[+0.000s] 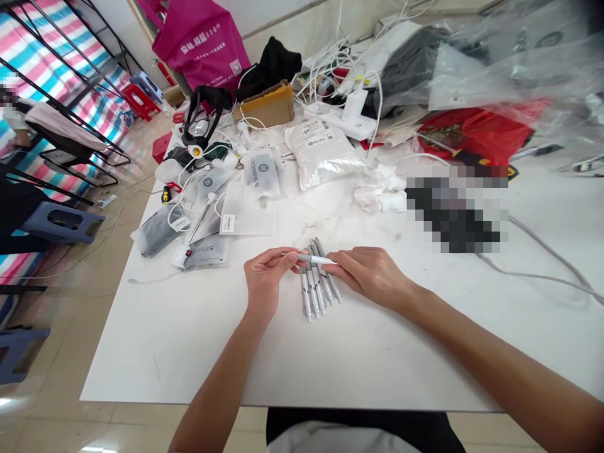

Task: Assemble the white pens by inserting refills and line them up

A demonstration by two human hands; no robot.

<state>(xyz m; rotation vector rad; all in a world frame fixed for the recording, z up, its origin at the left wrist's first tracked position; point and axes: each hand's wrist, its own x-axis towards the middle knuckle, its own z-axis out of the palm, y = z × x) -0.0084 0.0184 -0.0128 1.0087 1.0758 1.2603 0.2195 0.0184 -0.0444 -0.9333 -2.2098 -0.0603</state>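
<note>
A grey and white pen is stretched level between my two hands, just above the table. My left hand pinches its grey end between thumb and fingers. The white end is gripped by my right hand, whose fingers cover the tip. Beneath the held pen, several more grey and white pens lie side by side on the white table, pointing away from me. My hands hide parts of these pens.
Frosted pouches, a white parcel and crumpled tissue lie beyond my hands. Tangled white cables, a cardboard box and a magenta bag crowd the back. Red plastic and a grey cable are at right.
</note>
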